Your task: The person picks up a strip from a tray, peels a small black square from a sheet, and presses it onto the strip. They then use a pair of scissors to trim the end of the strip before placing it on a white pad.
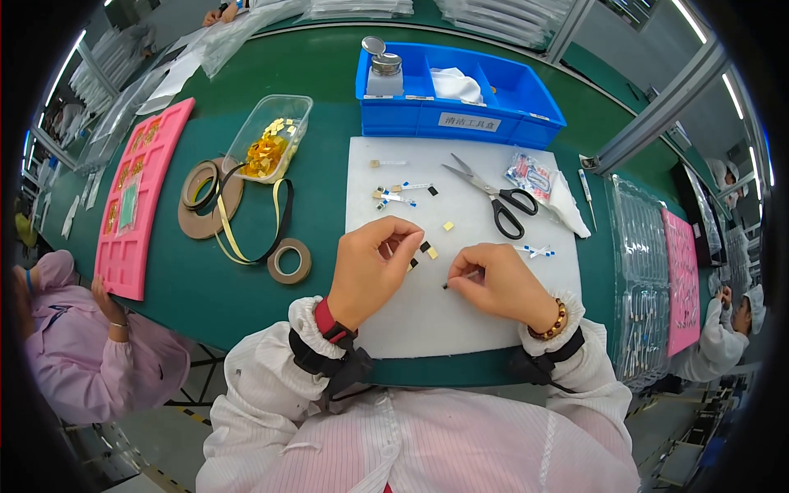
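Note:
Above a white work mat, my left hand has its thumb and fingers pinched together; what is between them is too small to make out. Small black and pale yellow pads lie right beside those fingertips. A little to the right, my right hand pinches a small strip with a black tip. Farther up the mat are several small flat ribbon cables with blue and white ends, and a single yellow pad. More blue-and-white ribbon cables lie beyond my right hand.
Black-handled scissors lie partly open by a white cloth. Behind stands a blue divided box. Leftward are tape rolls, a clear tub and a pink tray; rightward, clear blister trays. Other people sit on both sides.

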`<state>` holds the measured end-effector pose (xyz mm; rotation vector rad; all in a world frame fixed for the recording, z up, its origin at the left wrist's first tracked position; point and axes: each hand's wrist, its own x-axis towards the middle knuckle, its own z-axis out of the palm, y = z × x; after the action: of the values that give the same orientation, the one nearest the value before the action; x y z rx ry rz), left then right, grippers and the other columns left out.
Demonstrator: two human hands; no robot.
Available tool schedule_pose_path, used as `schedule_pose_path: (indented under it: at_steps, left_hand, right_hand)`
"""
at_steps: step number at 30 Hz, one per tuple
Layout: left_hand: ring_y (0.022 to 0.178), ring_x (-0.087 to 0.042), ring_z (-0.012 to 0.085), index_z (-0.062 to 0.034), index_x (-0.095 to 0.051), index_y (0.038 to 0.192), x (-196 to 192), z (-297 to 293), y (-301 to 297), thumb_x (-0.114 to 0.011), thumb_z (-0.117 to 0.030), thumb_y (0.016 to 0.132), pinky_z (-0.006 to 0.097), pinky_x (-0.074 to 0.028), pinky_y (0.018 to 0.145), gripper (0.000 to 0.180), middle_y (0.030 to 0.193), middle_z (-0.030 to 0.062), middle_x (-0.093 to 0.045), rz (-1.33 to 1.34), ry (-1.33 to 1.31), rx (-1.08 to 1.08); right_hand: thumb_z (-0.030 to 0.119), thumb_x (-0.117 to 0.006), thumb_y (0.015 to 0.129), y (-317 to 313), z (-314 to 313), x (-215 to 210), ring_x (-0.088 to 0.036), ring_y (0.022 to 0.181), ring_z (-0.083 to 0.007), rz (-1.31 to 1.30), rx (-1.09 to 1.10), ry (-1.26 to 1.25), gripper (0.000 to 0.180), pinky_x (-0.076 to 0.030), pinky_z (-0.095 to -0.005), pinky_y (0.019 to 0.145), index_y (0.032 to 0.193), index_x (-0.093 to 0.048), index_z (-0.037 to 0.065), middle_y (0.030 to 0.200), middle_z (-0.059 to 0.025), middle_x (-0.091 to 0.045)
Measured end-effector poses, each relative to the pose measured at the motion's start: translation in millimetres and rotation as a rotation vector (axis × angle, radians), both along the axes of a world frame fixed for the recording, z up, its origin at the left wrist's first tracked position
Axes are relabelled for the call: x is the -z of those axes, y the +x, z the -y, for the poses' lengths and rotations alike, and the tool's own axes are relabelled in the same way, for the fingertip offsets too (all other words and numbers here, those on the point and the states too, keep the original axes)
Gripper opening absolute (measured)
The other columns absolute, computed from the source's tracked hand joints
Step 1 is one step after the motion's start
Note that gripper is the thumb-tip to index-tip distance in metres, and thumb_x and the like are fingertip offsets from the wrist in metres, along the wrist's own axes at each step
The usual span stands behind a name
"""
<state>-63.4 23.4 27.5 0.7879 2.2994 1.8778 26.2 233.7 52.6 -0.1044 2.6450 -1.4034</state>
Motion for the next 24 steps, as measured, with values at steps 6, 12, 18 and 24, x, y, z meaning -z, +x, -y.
schedule_pose_path:
  at_steps: [6,12,18,24]
  left_hand:
    - [0.067,-0.061,0.0142,-0.0033,-0.077,0.096,14.6,1.2,-5.3,-0.077,-0.007,0.088,0.027,-0.05,0.062,0.009,0.083,0.0056,-0.071,-0.248,-0.183,-0.003]
    - [0.072,-0.064,0.0202,-0.0074,-0.077,0.099,19.7,-2.7,-7.3,-0.08,-0.009,0.084,0.032,-0.052,0.064,0.015,0.085,0.0056,-0.066,-0.345,-0.328,0.021]
    - [0.076,-0.065,0.0209,-0.0073,-0.076,0.098,17.2,-4.2,-6.6,-0.081,-0.011,0.084,0.033,-0.053,0.066,0.016,0.086,0.005,-0.063,-0.403,-0.395,0.037]
    - [0.07,-0.065,0.0157,-0.0028,-0.074,0.096,13.6,-6.2,-5.2,-0.076,-0.002,0.086,0.027,-0.052,0.066,0.01,0.084,0.0055,-0.07,-0.158,-0.235,0.03]
  right_hand:
    - [0.012,-0.08,0.081,-3.2,-1.0,2.9,-0.065,0.084,-0.0279,-0.194,-0.001,0.241,0.013,-0.052,-0.0382,0.077,0.085,-0.071,0.003,0.084,-0.0093,-0.069]
    - [0.011,-0.081,0.081,-16.6,-2.2,8.2,-0.062,0.09,-0.0273,-0.384,0.13,0.334,0.013,-0.05,-0.0388,0.078,0.087,-0.071,0.006,0.085,-0.0073,-0.067]
    - [0.008,-0.078,0.082,-24.6,-18.5,18.1,-0.061,0.096,-0.0306,-0.535,0.339,0.525,0.023,-0.05,-0.0417,0.083,0.103,-0.068,0.006,0.099,-0.0097,-0.067]
    - [0.009,-0.078,0.083,-26.2,-63.0,31.3,-0.061,0.104,-0.0357,-0.466,0.438,0.664,0.036,-0.048,-0.0458,0.09,0.115,-0.062,0.003,0.106,-0.0153,-0.067]
